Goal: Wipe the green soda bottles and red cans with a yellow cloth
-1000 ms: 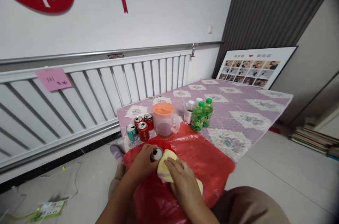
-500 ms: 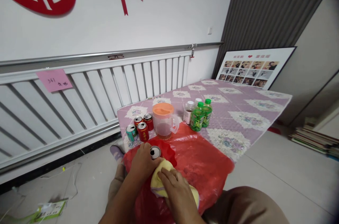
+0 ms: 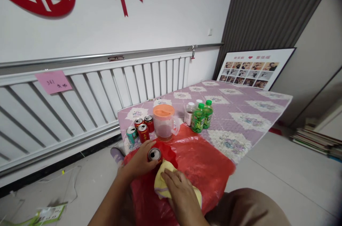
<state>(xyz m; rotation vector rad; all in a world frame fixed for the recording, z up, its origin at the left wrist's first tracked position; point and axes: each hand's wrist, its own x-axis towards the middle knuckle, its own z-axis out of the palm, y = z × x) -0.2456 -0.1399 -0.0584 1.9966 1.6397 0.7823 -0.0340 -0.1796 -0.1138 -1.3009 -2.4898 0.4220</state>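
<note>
My left hand is wrapped round an opened red drink can, its top facing up toward me. Beneath and behind the can shows a red scalloped dish. My right hand grips a folded yellow cloth, pressed close to the can's right side; whether cloth and can touch I cannot tell. A red plastic sheet lies under both hands and hangs over the table's near edge. Just beyond the hands stands a clear jug with an orange lid and a little liquid in it.
Several opened cans, one a teal can, stand left of the jug. Right of it are bottles, including a green bottle. A quilted floral cloth covers the table. A white radiator runs along the wall behind.
My left hand has shifted slightly left and turned, so more of the can shows. My right hand and the yellow cloth have moved a little to the right.
</note>
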